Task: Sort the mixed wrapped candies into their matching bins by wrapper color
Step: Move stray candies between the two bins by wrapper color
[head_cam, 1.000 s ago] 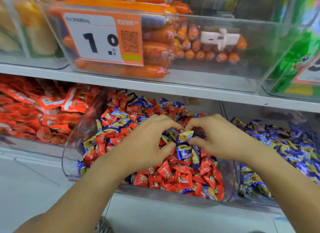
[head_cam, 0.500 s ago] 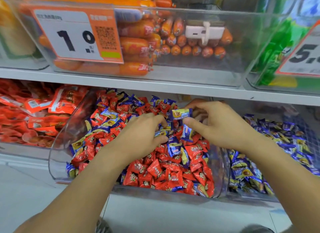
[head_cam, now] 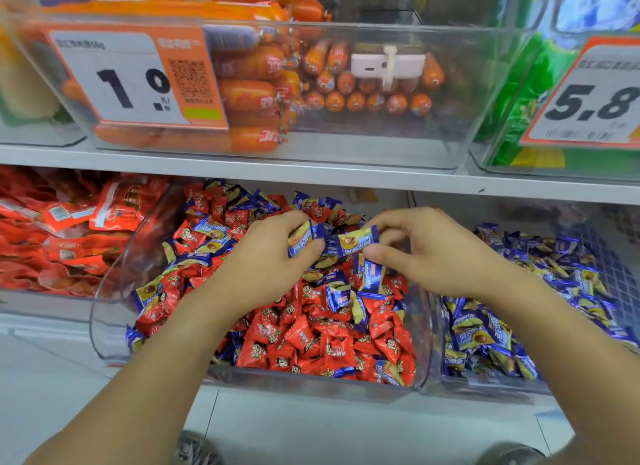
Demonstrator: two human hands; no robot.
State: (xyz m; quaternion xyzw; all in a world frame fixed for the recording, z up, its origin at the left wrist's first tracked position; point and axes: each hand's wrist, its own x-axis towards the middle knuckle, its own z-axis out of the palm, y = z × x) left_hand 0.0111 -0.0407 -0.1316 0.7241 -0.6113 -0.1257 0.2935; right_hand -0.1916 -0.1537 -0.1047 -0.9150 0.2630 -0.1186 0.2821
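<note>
A clear middle bin (head_cam: 104, 312) on the lower shelf holds red candies (head_cam: 311, 340) mixed with blue candies (head_cam: 211, 229). Both hands are over its centre. My left hand (head_cam: 273, 257) pinches a blue candy (head_cam: 300, 242) between thumb and fingers. My right hand (head_cam: 429, 250) pinches another blue candy (head_cam: 356, 240) just to the right of it. The clear bin on the right (head_cam: 485, 381) holds only blue candies (head_cam: 485, 333).
A bin of red snack packets (head_cam: 62, 236) stands at the left. The upper shelf (head_cam: 311, 174) carries a clear bin of orange sausages (head_cam: 263, 94) with a price tag (head_cam: 138, 80), and a green-packet bin with a second price tag (head_cam: 588, 101). Grey floor lies below.
Both hands rose slightly from the pile. The left hand now pinches a blue candy of its own, and the right hand's blue candy lies flatter between its fingers.
</note>
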